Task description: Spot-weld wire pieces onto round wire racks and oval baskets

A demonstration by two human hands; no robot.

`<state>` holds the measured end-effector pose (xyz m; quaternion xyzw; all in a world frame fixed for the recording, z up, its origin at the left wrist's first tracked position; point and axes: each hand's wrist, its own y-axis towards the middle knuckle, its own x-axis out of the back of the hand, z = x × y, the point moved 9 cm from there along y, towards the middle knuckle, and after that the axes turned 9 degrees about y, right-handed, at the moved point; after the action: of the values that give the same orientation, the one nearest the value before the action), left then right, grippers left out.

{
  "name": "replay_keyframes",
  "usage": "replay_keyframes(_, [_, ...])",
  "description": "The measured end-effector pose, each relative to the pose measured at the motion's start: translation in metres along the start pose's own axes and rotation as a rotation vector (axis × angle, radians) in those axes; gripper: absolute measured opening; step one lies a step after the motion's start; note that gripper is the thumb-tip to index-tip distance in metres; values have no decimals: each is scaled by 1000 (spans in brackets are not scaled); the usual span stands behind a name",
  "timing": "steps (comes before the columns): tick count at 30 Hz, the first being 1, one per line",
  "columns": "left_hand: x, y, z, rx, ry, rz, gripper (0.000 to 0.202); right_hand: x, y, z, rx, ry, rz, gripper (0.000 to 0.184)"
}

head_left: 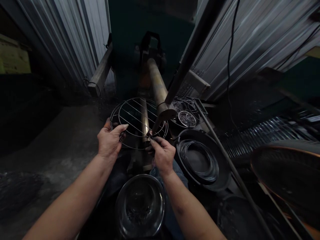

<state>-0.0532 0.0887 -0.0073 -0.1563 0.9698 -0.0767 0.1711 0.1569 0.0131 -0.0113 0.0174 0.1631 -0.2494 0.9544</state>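
Corrugated wall upper right; centre, my left hand pinches the rack by its rim (best hold; likely light, stiff); right hand, grip unclear.

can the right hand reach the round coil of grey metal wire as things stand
Probably yes: the coil lies in an open round black tub beside the right hand, nothing visible across it, though that hand is at the round silver wire rack.

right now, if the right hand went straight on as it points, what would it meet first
Probably the lower metal bar, near its end, just ahead of the right hand; depth unclear.
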Motion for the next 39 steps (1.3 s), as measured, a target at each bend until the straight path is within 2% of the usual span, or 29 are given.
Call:
replay_keyframes(8, [-1, 6, 5, 10, 25, -18, 40, 0, 5, 2, 18, 0, -9, 18])
replay_keyframes(14, [0, 8, 6, 21, 25, -58, 42, 7, 1, -6, -2, -121, 91, 22])
replay_keyframes(19, [0, 9, 6, 50, -1, -75, 51, 15, 1, -15, -5, -45, 44, 24])
replay_keyframes(29, [-4, 6, 5, 39, 0, -40, 43, 8, 2, -21, -28, 41, -16, 27])
replay_keyframes(33, [-1, 14, 3, 9, 62, -28, 40, 14, -4, -5, 106, -127, 71, 25])
replay_keyframes(36, [3, 33, -2, -20, 125, -36, 37, 26, -25, 8, 248, -377, 139, 22])
replay_keyframes(37, [-1, 41, -2, -25, 119, 8, 34, 25, -36, 5, 257, -487, 223, 21])
replay_keyframes(39, [-2, 54, -4, -50, 117, 38, 35, 13, -65, -21, 183, -753, 528, 18])
